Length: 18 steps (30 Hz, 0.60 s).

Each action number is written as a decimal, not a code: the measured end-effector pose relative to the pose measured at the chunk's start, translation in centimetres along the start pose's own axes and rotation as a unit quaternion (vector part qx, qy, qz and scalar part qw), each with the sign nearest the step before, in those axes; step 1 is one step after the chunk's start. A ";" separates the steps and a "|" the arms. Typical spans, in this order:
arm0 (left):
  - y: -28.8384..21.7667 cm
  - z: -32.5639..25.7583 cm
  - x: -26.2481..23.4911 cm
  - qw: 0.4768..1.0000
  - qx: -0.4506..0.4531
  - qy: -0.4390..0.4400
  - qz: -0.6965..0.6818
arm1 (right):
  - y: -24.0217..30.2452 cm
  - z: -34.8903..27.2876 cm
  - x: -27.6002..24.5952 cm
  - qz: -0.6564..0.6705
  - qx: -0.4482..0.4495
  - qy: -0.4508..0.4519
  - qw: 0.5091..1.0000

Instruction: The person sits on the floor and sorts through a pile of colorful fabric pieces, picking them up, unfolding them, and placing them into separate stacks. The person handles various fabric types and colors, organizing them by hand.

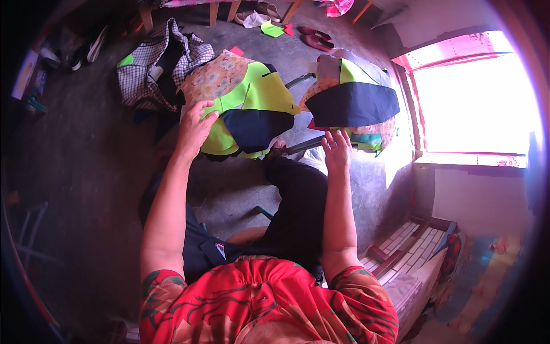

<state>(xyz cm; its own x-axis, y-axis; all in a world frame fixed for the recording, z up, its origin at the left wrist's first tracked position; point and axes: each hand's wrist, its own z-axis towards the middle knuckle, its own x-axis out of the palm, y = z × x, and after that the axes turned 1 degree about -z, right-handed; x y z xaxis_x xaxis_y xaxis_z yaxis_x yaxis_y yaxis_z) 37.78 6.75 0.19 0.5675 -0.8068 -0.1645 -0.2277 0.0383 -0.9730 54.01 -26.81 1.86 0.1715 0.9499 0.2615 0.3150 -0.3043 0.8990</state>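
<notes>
the right hand [338,151], fingers extended and holding nothing, is at the near edge of the navy-topped cloth pile [352,105]. the left hand [196,129], loosely parted and ungripping, is by the lime and navy cloth pile [263,94]; contact is hard to tell. beyond lie checked cloth [136,85] and dark red shoes [317,42].

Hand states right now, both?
Left hand: open, loosely curled at the yellow-green cloth; contact unclear.
Right hand: open, outstretched near the right-side navy cloth; nothing visibly held.
</notes>
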 end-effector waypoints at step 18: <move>0.3 0.0 0.1 1.000 0.009 -0.006 0.012 | -0.8 2.9 0.4 0.087 0.035 0.127 0.987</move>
<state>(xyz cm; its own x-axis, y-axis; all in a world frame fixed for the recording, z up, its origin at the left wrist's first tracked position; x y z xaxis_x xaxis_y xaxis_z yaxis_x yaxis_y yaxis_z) 37.75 6.64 -0.14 0.5718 -0.7983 -0.1890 -0.2267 0.0676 -0.9716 56.53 -26.45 0.26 -0.0074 0.8673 0.4977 0.3670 -0.4606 0.8082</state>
